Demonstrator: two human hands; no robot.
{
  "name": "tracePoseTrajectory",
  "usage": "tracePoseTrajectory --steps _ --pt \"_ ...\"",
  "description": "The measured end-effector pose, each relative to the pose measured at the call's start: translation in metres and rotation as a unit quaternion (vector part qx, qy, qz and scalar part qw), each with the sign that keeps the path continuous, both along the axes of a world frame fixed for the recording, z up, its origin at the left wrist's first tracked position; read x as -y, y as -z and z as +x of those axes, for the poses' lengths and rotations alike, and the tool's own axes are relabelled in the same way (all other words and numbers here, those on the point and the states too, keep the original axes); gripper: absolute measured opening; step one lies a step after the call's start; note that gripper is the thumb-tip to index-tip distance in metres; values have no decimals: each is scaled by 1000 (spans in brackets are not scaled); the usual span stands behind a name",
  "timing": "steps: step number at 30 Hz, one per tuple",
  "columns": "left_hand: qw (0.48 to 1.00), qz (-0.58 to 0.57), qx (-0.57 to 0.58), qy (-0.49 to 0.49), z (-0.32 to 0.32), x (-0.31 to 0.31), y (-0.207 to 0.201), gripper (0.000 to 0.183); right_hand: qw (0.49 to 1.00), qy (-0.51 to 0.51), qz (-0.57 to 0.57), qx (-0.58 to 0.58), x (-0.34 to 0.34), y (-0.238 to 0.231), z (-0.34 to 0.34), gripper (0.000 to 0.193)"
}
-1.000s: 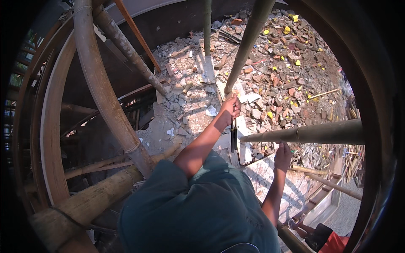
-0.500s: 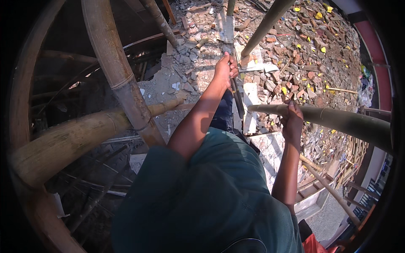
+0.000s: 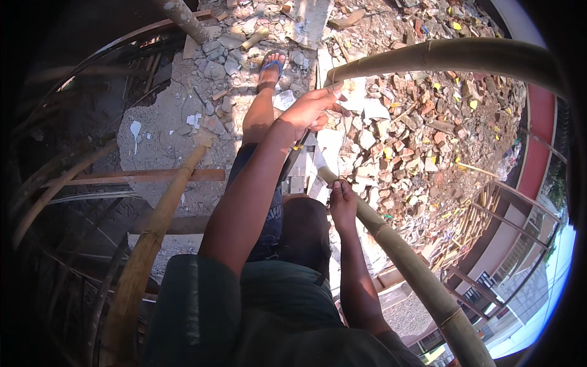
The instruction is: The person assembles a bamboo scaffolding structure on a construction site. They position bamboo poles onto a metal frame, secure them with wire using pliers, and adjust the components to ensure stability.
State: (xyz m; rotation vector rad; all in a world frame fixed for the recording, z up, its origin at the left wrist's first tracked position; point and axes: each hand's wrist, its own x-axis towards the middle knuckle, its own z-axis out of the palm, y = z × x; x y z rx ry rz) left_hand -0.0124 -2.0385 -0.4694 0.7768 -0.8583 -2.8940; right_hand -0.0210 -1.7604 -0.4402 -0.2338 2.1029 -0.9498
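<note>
My right hand (image 3: 342, 199) is closed round the upper end of a bamboo pole (image 3: 416, 263) that slants down to the lower right. My left hand (image 3: 309, 113) is farther forward, its lower fingers curled and its index finger more stretched. A long dark narrow tool (image 3: 292, 156) with a small yellow mark runs back from that hand along my leg; its kind is unclear. The left fingers seem to stay round it, though the grip is partly hidden. Just beyond, the end of a second bamboo pole (image 3: 440, 58) comes close to my left fingertips.
Broken brick and concrete rubble (image 3: 422, 134) covers the ground ahead and right. My foot in a blue-strapped sandal (image 3: 271, 64) stands on it. At left, a bamboo pole (image 3: 150, 244) and a wooden plank (image 3: 147, 176) border a dark drop. Bamboo pieces (image 3: 465, 226) are piled far right.
My view has turned and shifted. The right hand's pole now slants down to the lower right. My left hand has loosened from a fist, and my sandalled foot has come into view.
</note>
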Motion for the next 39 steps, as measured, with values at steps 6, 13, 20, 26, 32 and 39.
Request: tracePoseTrajectory --steps 6,13,20,26,32,39 --pt "979 126 100 -129 -73 30 107 46 920 -262 237 171 152 90 -136 28" --pt "836 255 385 -295 -132 126 145 44 977 -182 -4 110 400 200 -353 58" --pt "895 130 361 -229 -187 170 144 49 996 43 45 58 584 377 -507 49" --pt "889 119 383 -221 -202 194 151 51 979 149 27 134 612 465 -545 37" --pt "880 139 389 -234 -212 209 154 51 959 136 183 -169 602 456 -555 51" --pt "836 223 397 -308 -204 198 156 34 900 388 -81 -181 516 340 -507 41"
